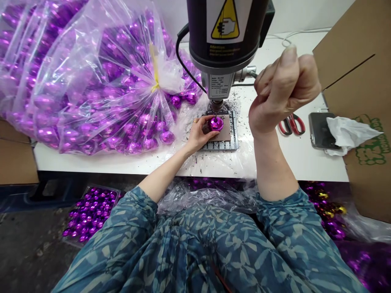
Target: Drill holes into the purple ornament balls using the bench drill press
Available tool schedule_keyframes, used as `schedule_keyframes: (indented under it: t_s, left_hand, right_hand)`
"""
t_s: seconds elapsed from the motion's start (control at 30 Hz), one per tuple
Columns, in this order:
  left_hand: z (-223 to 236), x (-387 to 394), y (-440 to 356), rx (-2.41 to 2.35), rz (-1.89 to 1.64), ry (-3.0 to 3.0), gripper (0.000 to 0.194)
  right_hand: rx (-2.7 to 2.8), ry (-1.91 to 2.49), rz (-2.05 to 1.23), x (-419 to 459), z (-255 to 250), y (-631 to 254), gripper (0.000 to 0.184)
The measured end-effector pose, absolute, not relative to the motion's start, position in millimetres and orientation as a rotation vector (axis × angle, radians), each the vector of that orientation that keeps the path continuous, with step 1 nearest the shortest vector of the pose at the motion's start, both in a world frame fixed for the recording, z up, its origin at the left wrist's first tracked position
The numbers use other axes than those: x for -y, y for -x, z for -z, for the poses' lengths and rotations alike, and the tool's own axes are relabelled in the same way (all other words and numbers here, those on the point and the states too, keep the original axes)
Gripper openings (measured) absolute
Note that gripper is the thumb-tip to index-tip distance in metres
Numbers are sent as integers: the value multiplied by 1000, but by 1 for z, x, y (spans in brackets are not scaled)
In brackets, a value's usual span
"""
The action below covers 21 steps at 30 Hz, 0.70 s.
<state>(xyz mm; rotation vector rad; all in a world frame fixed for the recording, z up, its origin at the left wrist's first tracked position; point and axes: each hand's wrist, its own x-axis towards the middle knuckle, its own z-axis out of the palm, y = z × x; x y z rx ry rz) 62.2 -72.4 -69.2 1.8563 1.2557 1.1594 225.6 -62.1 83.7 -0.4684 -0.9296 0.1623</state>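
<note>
Between the thumb and fingers of my left hand (200, 132) is a shiny purple faceted ball (216, 123). It rests on a small brown board (225, 132) on the metal base plate (233, 140) of a drill press (219, 83). The drill bit comes down to the top of the ball; whether it has entered I cannot tell. My right hand (282, 87) is raised and closed around the handle (252, 74) at the drill's right side; the fingers cover most of the handle.
A large clear bag (91, 81) of purple balls, tied with yellow string, lies left. Red-handled scissors (291, 124), a black phone (323, 131) and a crumpled tissue (351, 132) lie right, beside a cardboard box (360, 61). A tray (90, 215) of balls stands below. Dark shavings surround the base.
</note>
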Motion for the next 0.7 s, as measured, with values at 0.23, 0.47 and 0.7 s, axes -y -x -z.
schedule_keyframes:
  t_s: [0.23, 0.47, 0.7]
  left_hand:
    - [67, 73, -63, -1270, -1127, -1864, 60]
    - [64, 75, -64, -1290, -1147, -1887, 59]
    - [69, 71, -64, -1281, -1147, -1849, 58]
  right_hand:
    - [961, 392, -168, 60, -65, -229, 73]
    - [969, 300, -189, 58, -51, -234, 72]
    - [921, 207, -208, 61, -72, -228, 68]
